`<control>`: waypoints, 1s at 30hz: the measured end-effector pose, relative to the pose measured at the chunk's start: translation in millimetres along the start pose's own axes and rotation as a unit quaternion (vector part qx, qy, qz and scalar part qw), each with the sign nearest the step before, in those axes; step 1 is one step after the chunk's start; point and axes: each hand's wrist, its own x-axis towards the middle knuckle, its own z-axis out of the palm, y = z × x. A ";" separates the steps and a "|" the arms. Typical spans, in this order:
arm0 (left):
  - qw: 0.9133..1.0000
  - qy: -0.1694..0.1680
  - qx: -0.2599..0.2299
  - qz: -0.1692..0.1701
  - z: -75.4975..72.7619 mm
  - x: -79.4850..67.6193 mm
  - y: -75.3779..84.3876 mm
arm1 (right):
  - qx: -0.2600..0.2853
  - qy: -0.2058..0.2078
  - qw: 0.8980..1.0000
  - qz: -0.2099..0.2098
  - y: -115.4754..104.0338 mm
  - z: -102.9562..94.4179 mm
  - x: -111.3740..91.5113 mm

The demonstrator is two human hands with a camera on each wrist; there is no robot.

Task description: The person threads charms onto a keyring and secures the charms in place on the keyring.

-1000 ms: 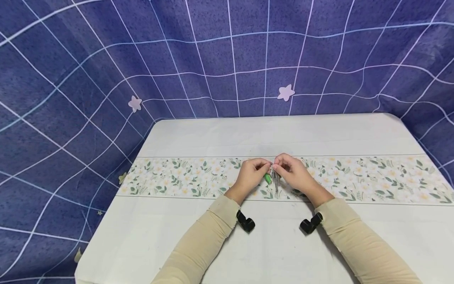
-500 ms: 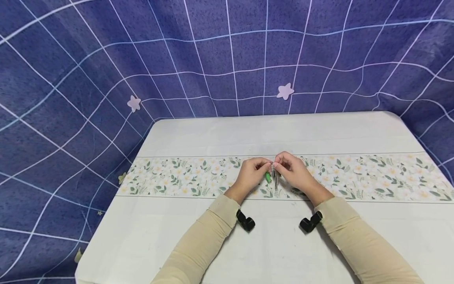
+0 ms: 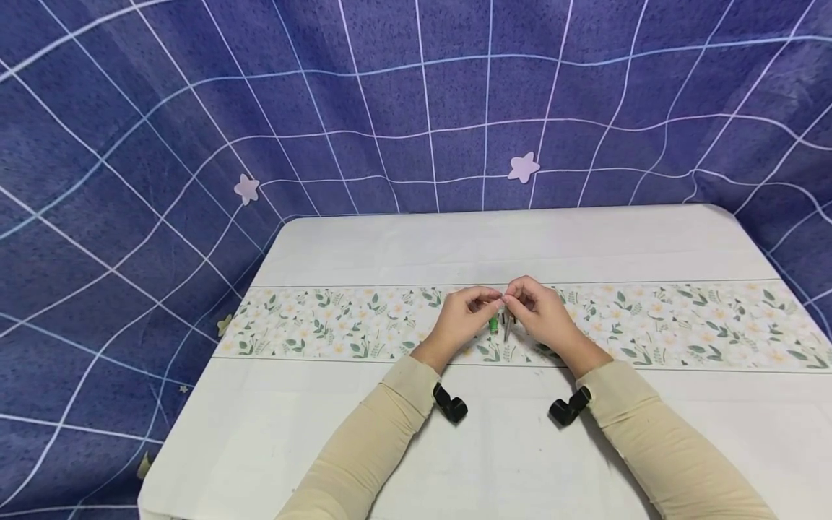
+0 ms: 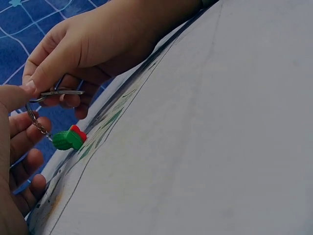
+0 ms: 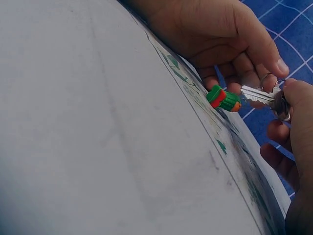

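Note:
Fingertips nearly meeting, my left hand [image 3: 460, 318] and right hand [image 3: 544, 318] hold a small bunch of keys above the table's floral band. The left thumb and fingers pinch the metal key ring [image 4: 36, 100]. Between the right thumb and fingers is the head of a silver key [image 5: 257, 95], whose toothed blade sticks out toward the left hand. More metal overlaps behind that head, partly hidden by the fingers. A green and red charm [image 4: 68, 139] dangles from the ring on a short chain [image 4: 41, 128]. In the head view the charm [image 3: 493, 326] hangs beside the keys [image 3: 508, 326].
A white table [image 3: 312, 426] with a printed flower strip [image 3: 338, 325] lies under both arms. Blue grid-patterned curtains [image 3: 390, 108] with star shapes hang behind and to the sides. Each wrist carries a black camera mount [image 3: 450, 404].
Both hands stay in nearly the same place, with the fingertips drawn slightly closer. The green charm has swung from a slant to hang straighter, and the keys have shifted slightly.

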 end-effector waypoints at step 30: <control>0.999 -0.027 -0.017 -0.032 0.0 -0.3 1.7 | -0.010 0.020 1.000 -0.014 0.7 0.3 0.0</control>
